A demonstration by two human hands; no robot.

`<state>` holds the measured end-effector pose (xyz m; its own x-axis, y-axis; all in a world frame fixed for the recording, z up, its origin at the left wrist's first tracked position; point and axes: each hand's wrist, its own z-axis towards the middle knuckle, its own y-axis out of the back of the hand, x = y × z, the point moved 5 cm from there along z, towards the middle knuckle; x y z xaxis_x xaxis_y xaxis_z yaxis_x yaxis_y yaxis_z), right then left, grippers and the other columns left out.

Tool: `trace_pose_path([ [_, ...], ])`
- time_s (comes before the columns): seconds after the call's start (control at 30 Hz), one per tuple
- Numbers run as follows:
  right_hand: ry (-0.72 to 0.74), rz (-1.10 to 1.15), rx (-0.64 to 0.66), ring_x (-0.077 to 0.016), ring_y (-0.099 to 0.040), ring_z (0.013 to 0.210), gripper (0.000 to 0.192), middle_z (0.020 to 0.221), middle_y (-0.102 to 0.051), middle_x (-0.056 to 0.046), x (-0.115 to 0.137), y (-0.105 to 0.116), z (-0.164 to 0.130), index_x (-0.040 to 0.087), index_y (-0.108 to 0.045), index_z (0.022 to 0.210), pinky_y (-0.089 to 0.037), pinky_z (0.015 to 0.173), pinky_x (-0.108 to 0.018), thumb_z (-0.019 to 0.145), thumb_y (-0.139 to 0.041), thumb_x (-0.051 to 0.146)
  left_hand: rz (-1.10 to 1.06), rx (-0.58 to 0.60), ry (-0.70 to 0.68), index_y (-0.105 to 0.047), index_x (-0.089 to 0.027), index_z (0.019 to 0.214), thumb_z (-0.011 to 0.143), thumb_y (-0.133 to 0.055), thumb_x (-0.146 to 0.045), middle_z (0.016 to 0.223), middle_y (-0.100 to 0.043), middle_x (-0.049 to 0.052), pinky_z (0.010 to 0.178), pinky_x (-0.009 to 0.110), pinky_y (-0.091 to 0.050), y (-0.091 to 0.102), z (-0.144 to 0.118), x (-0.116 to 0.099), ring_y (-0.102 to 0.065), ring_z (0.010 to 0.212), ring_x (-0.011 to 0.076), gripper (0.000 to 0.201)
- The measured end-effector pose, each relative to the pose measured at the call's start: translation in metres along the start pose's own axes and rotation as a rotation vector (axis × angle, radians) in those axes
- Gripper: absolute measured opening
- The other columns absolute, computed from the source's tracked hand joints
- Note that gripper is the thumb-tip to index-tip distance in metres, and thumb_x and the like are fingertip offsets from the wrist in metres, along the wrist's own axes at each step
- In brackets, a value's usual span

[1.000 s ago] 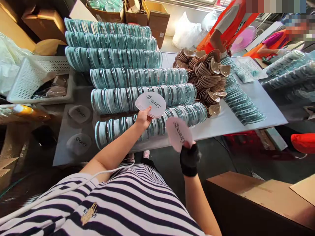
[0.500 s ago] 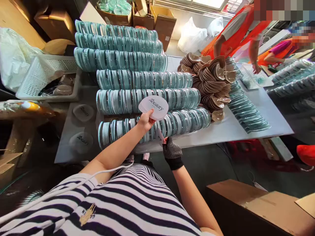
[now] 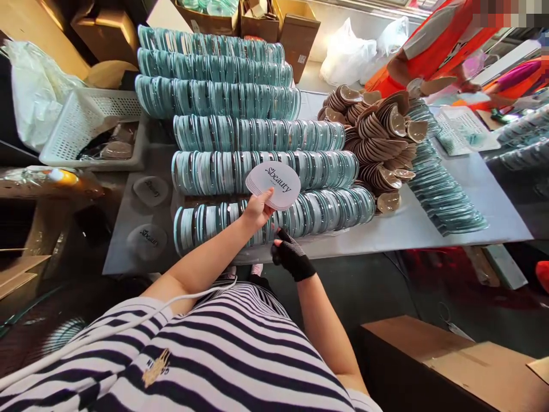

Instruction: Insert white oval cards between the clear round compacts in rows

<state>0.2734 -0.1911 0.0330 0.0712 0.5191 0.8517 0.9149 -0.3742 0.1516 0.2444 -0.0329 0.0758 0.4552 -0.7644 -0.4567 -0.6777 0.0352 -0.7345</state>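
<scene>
- Two oval cards lie flat on the grey table at far left, one nearer, one farther; printed w/ script logo, matte paper.
- White perforated plastic basket sits behind them, tan pads inside.
- Left hand, bare, pinches a stack of oval cards at the lower edge, thumb on top, fingers closed on it. Stack is held above the front rows, just over the table's near edge. Long axis runs left-right, slightly tilted; printed face up toward the camera, text reading left to right. Thin, white, smooth; exact count in the stack can't be told.
- Rows of teal-rimmed discs: 6 rows counted, discs on edge and packed tight, glossy clear plastic w/ teal bands; the rows run left-right.
- Right hand, in a black dotted knit glove, is just below the left hand, near the front row's edge; fingers part curled, nothing seen in them; whether it touches a disc can't be told.
- Pile of tan cup-shaped pads to the right, nested, smooth.
- Fanned line of clear discs beyond it.
- Another person's orange sleeve at top right.
- Cardboard box at bottom right.
</scene>
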Motion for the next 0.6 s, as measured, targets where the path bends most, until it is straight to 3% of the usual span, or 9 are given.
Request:
trace_pose_path([
  [0.1, 0.000, 0.050, 0.059, -0.0130, -0.043, 0.042, 0.051, 0.051, -0.050, 0.004, 0.008, 0.011, 0.000, 0.017, -0.058, 0.116, -0.040, 0.044, -0.025, 0.082, -0.046, 0.053, 0.029, 0.007, -0.019, -0.063, -0.017, 0.122, 0.082, -0.068, -0.010, 0.105, -0.075, 0.008, 0.091, 0.037, -0.058, -0.004, 0.000, 0.001, -0.071, 0.097, 0.0210, 0.041],
  [0.17, 0.109, -0.010, -0.141, -0.0146, -0.053, 0.053, 0.051, 0.062, -0.059, -0.001, 0.026, 0.035, 0.006, 0.016, -0.060, 0.113, -0.046, 0.051, -0.027, 0.082, -0.049, 0.055, 0.063, 0.011, -0.030, -0.065, -0.016, 0.119, 0.082, -0.067, -0.010, 0.101, -0.075, 0.007, 0.090, 0.037, -0.058, -0.006, -0.002, 0.002, -0.071, 0.095, 0.0204, 0.038],
  [0.23, 0.305, -0.109, -0.444, -0.0185, -0.063, 0.081, 0.055, 0.092, -0.067, -0.010, 0.053, 0.063, 0.008, 0.016, -0.056, 0.125, -0.053, 0.072, -0.032, 0.087, -0.044, 0.055, 0.114, 0.035, -0.045, -0.067, -0.016, 0.114, 0.081, -0.067, -0.009, 0.097, -0.076, 0.005, 0.086, 0.035, -0.059, -0.007, -0.007, 0.002, -0.071, 0.090, 0.0194, 0.034],
  [0.3, 0.475, -0.264, -0.656, -0.0229, -0.058, 0.114, 0.062, 0.123, -0.061, -0.016, 0.080, 0.077, 0.004, 0.016, -0.046, 0.138, -0.049, 0.096, -0.041, 0.091, -0.037, 0.054, 0.182, 0.078, -0.043, -0.069, -0.016, 0.107, 0.079, -0.069, -0.010, 0.094, -0.076, 0.005, 0.080, 0.033, -0.060, -0.005, -0.016, 0.003, -0.071, 0.084, 0.0190, 0.029],
  [0.37, 0.570, -0.448, -0.709, -0.0251, -0.046, 0.132, 0.063, 0.139, -0.051, -0.018, 0.099, 0.070, -0.002, 0.014, -0.042, 0.143, -0.040, 0.109, -0.046, 0.093, -0.036, 0.053, 0.239, 0.103, -0.031, -0.071, -0.015, 0.101, 0.076, -0.072, -0.012, 0.091, -0.076, 0.006, 0.075, 0.031, -0.059, 0.000, -0.025, 0.005, -0.071, 0.082, 0.0196, 0.025],
  [0.47, 0.683, -0.608, -0.723, -0.0257, -0.041, 0.137, 0.055, 0.143, -0.047, -0.017, 0.112, 0.039, -0.013, 0.015, -0.048, 0.138, -0.036, 0.113, -0.048, 0.093, -0.039, 0.048, 0.259, 0.077, -0.032, -0.071, -0.016, 0.095, 0.069, -0.078, -0.015, 0.088, -0.075, 0.006, 0.073, 0.029, -0.057, 0.011, -0.037, 0.004, -0.071, 0.083, 0.0203, 0.026],
  [0.53, 0.674, -0.543, -0.719, -0.0258, -0.049, 0.128, 0.050, 0.133, -0.055, -0.018, 0.112, 0.022, -0.014, 0.015, -0.053, 0.130, -0.043, 0.106, -0.046, 0.092, -0.041, 0.045, 0.266, 0.071, -0.020, -0.071, -0.015, 0.092, 0.066, -0.079, -0.016, 0.088, -0.075, 0.007, 0.070, 0.029, -0.057, 0.015, -0.042, 0.004, -0.071, 0.081, 0.0209, 0.027],
  [0.6, 0.552, -0.384, -0.706, -0.0247, -0.061, 0.106, 0.047, 0.113, -0.064, -0.016, 0.104, 0.020, -0.010, 0.014, -0.057, 0.120, -0.052, 0.092, -0.042, 0.089, -0.040, 0.046, 0.279, 0.079, -0.007, -0.071, -0.015, 0.091, 0.066, -0.079, -0.017, 0.088, -0.075, 0.007, 0.066, 0.029, -0.057, 0.017, -0.044, 0.003, -0.071, 0.080, 0.0218, 0.026],
])
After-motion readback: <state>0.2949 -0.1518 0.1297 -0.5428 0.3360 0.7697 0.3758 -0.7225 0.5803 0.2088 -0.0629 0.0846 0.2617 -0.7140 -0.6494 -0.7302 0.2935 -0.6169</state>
